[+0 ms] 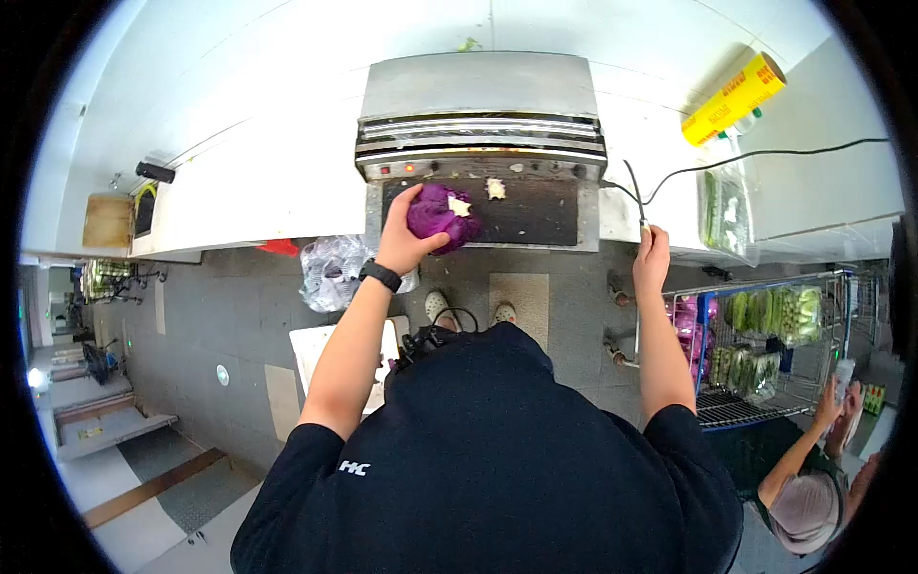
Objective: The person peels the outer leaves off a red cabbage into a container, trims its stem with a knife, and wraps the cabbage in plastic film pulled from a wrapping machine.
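1. Nearest to the camera is the dark T-shirt [478, 440] of the person, soft and matt, with a small white mark on it.

2. With curved fingers, the left hand [405, 235] grips a purple cabbage [436, 218]: the thumb is on the near side, the fingers are toward the far side. This cabbage is over the left part of the dark plate [531, 225] of a metal machine [478, 86]; whether it touches the plate, I cannot tell.

3. The right hand [652, 251] is closed around a slim dark tool [635, 187], well apart from the cabbage. It may be a knife, but it is too thin to be sure. A black cable [765, 157] passes just beside it.

4. I judge the cabbage to be rather heavy and firm, with a waxy skin that could slip a little. Its outer leaves may tear, so a wide hold around the round sides, away from the pale cut patch [460, 207], seems best. The tool looks light and stiff, to be held by its lower end.

5. About materials: the machine's cover is smooth, dull metal; a ragged pale piece [495, 188] lies on the plate; the yellow roll [734, 99] is a glossy cylinder; the clear plastic bag [332, 273] is crumpled and shiny.
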Demonstrator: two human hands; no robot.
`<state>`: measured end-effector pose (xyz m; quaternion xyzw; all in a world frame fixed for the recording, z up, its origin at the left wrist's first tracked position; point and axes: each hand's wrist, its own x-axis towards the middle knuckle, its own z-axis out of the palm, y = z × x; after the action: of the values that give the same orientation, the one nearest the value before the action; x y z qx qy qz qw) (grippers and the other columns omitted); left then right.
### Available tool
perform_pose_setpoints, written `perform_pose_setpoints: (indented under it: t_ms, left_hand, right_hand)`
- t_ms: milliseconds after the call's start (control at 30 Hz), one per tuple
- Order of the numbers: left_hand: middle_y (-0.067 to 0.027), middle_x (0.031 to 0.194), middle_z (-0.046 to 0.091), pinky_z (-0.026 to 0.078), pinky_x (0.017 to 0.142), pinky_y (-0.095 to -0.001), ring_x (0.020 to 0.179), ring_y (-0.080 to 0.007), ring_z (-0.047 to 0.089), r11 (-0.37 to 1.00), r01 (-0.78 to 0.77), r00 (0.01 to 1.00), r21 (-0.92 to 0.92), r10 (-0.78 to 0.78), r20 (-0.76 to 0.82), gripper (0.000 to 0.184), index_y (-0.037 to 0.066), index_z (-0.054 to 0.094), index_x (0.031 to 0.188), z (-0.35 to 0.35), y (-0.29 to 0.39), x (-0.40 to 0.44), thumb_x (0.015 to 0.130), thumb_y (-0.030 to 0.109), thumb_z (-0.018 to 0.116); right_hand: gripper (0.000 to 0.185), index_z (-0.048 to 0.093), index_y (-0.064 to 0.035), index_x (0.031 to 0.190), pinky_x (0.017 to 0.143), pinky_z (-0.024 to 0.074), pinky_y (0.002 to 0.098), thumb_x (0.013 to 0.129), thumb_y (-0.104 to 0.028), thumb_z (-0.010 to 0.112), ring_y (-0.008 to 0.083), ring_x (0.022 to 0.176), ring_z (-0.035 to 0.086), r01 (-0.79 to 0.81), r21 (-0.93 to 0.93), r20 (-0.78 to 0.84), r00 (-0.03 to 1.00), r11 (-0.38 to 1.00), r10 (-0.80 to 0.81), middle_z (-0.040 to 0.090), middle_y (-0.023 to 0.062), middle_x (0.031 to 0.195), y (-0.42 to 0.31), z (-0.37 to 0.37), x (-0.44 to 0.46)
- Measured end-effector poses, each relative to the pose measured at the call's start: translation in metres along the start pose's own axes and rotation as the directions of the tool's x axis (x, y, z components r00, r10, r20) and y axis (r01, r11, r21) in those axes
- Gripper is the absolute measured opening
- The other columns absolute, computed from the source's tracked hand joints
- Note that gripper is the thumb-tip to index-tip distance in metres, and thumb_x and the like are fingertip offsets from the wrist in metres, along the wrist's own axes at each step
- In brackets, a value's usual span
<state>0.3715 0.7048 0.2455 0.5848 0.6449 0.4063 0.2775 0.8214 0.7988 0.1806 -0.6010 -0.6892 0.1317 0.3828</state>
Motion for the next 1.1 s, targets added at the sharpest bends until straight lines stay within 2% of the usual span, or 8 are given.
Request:
perform_pose_setpoints:
  t_ms: [300, 433, 567, 633, 833, 967, 1033, 1100]
  left_hand:
    - [-0.0165, 0.134, 0.052, 0.042, 0.107, -0.0381, 0.123, -0.0290, 0.053, 0.998, 0.048, 0.997, 0.028, -0.047, -0.054, 0.093, 0.003, 0.042, 0.144, 0.010, 0.004, 0.001, 0.066, 0.023, 0.089]
    - [-0.0170, 0.132, 0.052, 0.042, 0.107, -0.0384, 0.122, -0.0302, 0.053, 0.996, 0.087, 0.995, -0.004, -0.087, -0.050, 0.092, 0.001, 0.042, 0.142, 0.013, 0.006, 0.004, 0.066, 0.022, 0.088]
    - [-0.0178, 0.135, 0.051, 0.041, 0.107, -0.0382, 0.124, -0.0300, 0.052, 0.995, 0.077, 0.996, 0.070, -0.074, -0.041, 0.094, 0.002, 0.042, 0.143, 0.011, 0.005, 0.009, 0.065, 0.025, 0.089]
    - [-0.0169, 0.132, 0.055, 0.043, 0.105, -0.0385, 0.121, -0.0282, 0.055, 0.994, 0.098, 0.994, -0.043, -0.100, -0.041, 0.092, 0.002, 0.041, 0.143, 0.010, 0.003, 0.008, 0.068, 0.026, 0.088]
    - [-0.0151, 0.134, 0.055, 0.043, 0.105, -0.0359, 0.121, -0.0254, 0.056, 0.972, 0.142, 0.984, -0.185, -0.159, -0.079, 0.087, 0.004, 0.041, 0.144, 0.007, -0.006, 0.005, 0.072, 0.025, 0.086]
    - [-0.0128, 0.134, 0.054, 0.045, 0.106, -0.0369, 0.123, -0.0251, 0.055, 0.779, 0.186, 0.952, -0.599, -0.293, -0.085, 0.083, 0.007, 0.042, 0.144, 0.002, -0.031, -0.002, 0.079, 0.041, 0.081]
    - [-0.0117, 0.135, 0.054, 0.046, 0.106, -0.0402, 0.124, -0.0267, 0.055, 0.483, 0.104, 0.946, -0.869, -0.319, -0.064, 0.087, 0.007, 0.038, 0.145, 0.001, -0.020, -0.013, 0.080, 0.048, 0.080]
    - [-0.0115, 0.138, 0.050, 0.047, 0.107, -0.0422, 0.128, -0.0274, 0.052, 0.459, 0.070, 0.931, -0.886, -0.349, -0.107, 0.100, 0.008, 0.035, 0.147, -0.015, -0.004, -0.033, 0.073, 0.059, 0.081]
  right_hand:
    - [0.023, 0.053, 0.0013, 0.101, 0.075, 0.0494, 0.0404, 0.092, -0.016, 0.066, 0.0334, 0.079, 0.059, -0.527, 0.127, -0.146, 0.828, 0.840, 0.541, 0.060, 0.0179, 0.091, 0.049, 0.032, -0.101]
    - [0.024, 0.054, 0.0009, 0.097, 0.080, 0.0486, 0.0468, 0.081, -0.008, 0.070, 0.0404, 0.090, 0.058, -0.203, -0.122, -0.092, 0.977, 0.972, 0.192, 0.057, 0.0211, 0.097, 0.063, 0.048, -0.052]
    - [0.022, 0.058, 0.0018, 0.101, 0.086, 0.0482, 0.0455, 0.085, -0.009, 0.069, 0.0393, 0.095, 0.059, -0.281, -0.104, -0.009, 0.960, 0.954, 0.281, 0.058, 0.0195, 0.103, 0.052, 0.068, 0.021]
    - [0.023, 0.061, 0.0015, 0.104, 0.087, 0.0480, 0.0443, 0.086, -0.011, 0.069, 0.0388, 0.097, 0.059, -0.036, -0.103, -0.065, 0.997, 0.994, 0.030, 0.059, 0.0196, 0.109, 0.064, 0.081, 0.025]
    - [0.022, 0.065, -0.0014, 0.105, 0.088, 0.0500, 0.0411, 0.086, -0.011, 0.069, 0.0343, 0.104, 0.061, -0.239, 0.143, -0.139, 0.956, 0.960, 0.259, 0.060, 0.0166, 0.117, -0.032, 0.049, 0.008]
    - [0.026, 0.066, -0.0088, 0.109, 0.089, 0.0521, 0.0390, 0.083, -0.011, 0.071, 0.0307, 0.107, 0.061, 0.354, 0.164, 0.212, 0.899, 0.921, -0.383, 0.061, 0.0117, 0.120, -0.139, 0.075, 0.010]
    - [0.027, 0.067, -0.0099, 0.109, 0.091, 0.0522, 0.0405, 0.083, -0.010, 0.070, 0.0303, 0.110, 0.060, 0.494, 0.143, 0.258, 0.818, 0.858, -0.514, 0.060, 0.0121, 0.122, -0.173, 0.097, 0.019]
    - [0.028, 0.068, -0.0106, 0.110, 0.091, 0.0523, 0.0412, 0.083, -0.008, 0.066, 0.0315, 0.114, 0.057, 0.545, 0.090, 0.292, 0.786, 0.833, -0.546, 0.059, 0.0124, 0.124, -0.186, 0.121, 0.022]
